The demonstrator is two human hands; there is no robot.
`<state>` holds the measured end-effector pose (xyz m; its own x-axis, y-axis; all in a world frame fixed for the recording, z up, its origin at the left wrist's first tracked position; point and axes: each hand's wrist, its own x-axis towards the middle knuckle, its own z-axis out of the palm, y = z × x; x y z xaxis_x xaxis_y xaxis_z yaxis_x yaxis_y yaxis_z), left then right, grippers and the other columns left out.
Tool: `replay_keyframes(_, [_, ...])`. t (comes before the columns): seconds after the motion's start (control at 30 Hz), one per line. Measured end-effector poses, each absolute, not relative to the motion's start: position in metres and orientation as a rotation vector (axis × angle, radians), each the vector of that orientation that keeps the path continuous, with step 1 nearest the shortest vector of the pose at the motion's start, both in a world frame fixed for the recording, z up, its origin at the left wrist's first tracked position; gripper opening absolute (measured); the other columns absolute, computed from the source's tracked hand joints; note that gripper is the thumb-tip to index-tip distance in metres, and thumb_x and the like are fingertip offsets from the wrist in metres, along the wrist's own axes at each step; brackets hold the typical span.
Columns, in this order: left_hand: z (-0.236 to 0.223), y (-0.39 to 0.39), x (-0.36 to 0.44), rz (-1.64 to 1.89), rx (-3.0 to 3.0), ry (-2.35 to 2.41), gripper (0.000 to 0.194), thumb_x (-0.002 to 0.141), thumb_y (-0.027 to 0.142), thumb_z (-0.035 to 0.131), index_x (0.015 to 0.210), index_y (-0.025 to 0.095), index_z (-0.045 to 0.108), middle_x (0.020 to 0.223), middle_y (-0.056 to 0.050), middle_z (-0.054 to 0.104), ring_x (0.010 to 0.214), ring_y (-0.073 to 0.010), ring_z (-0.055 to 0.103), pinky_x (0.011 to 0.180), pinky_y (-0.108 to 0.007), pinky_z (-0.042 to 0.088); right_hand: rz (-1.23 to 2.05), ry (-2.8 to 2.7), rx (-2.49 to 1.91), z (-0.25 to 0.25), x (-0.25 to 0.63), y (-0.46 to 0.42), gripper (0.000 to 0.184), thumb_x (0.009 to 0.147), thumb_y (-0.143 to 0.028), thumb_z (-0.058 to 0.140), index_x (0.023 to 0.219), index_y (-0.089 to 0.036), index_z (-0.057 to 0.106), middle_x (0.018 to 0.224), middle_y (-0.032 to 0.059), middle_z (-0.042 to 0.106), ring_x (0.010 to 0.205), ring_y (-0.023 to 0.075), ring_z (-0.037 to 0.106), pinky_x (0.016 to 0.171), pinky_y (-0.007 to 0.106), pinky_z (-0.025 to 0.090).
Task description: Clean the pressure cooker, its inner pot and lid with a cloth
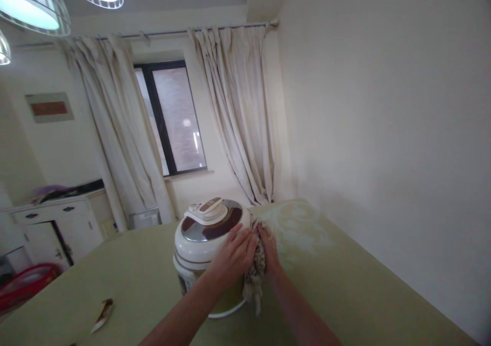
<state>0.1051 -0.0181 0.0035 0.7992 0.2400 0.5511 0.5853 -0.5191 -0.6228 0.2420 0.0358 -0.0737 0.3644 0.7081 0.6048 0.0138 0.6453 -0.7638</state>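
Observation:
A white electric pressure cooker (209, 238) with a dark red and silver lid stands upright on the green tabletop. My left hand (235, 251) lies on the cooker's right side, fingers stretched out across the lid's edge and meeting the cloth. My right hand (269, 249) is closed on a crumpled, patterned cloth (258, 261) and presses it against the cooker's right side. The cloth's lower end hangs down toward the table. My palms and part of the cooker's front are hidden.
The green table (146, 279) meets a plain wall on the right. A small brown and white object (103, 315) lies at the front left. A red basin (28, 284) and a white cabinet (72, 223) stand beyond the table's left edge. Lamps (30, 8) hang at the upper left.

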Motion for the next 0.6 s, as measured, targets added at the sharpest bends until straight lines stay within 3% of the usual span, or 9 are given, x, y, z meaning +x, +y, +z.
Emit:
replay_keyframes(0.17, [0.006,-0.031,0.093,-0.672,-2.16,-0.442,0.025,0.106,0.011,0.052,0.122,0.013,0.071,0.112,-0.009,0.081,0.12,-0.0229,0.069,0.124,-0.045,0.039,0.591,-1.244,-0.683,-0.027,0.268,0.054,0.047,0.09,-0.052,0.078,0.122,-0.018,0.075,0.115,0.0083,0.079,0.104,0.0247,0.073,0.1,0.039,0.06])
replay_keyframes(0.23, [0.001,-0.034,0.099,-0.721,-2.156,-0.492,0.024,0.105,0.01,0.052,0.121,0.014,0.07,0.113,-0.009,0.08,0.119,-0.0228,0.069,0.12,-0.044,0.043,0.61,-1.342,-0.646,-0.025,0.275,0.054,0.043,0.088,-0.049,0.08,0.118,-0.019,0.076,0.112,0.0063,0.079,0.103,0.024,0.072,0.101,0.039,0.058])
replay_keyframes(0.33, [-0.008,-0.038,0.115,-0.722,-2.082,-0.698,0.02,0.102,0.008,0.054,0.113,0.016,0.069,0.108,-0.01,0.078,0.106,-0.0246,0.07,0.102,-0.042,0.052,0.665,-1.281,-0.658,-0.037,0.276,0.049,0.04,0.092,-0.054,0.074,0.114,-0.021,0.072,0.105,0.0044,0.078,0.099,0.0228,0.072,0.097,0.038,0.059])
replay_keyframes(0.43, [-0.011,-0.038,0.129,-0.637,-2.061,-0.834,0.016,0.098,0.007,0.06,0.109,0.017,0.068,0.1,-0.009,0.074,0.091,-0.0249,0.067,0.085,-0.04,0.054,0.699,-1.168,-0.688,-0.062,0.269,0.037,0.042,0.096,-0.056,0.069,0.121,-0.023,0.066,0.112,0.0055,0.078,0.105,0.0243,0.074,0.101,0.041,0.059])
replay_keyframes(0.6, [-0.004,-0.038,0.127,-0.618,-2.11,-0.808,0.017,0.098,0.006,0.059,0.109,0.018,0.066,0.101,-0.007,0.072,0.093,-0.0251,0.065,0.089,-0.041,0.052,0.672,-1.194,-0.763,-0.111,0.26,-0.002,0.038,0.097,-0.054,0.067,0.12,-0.024,0.068,0.112,0.0069,0.078,0.103,0.028,0.075,0.096,0.044,0.062])
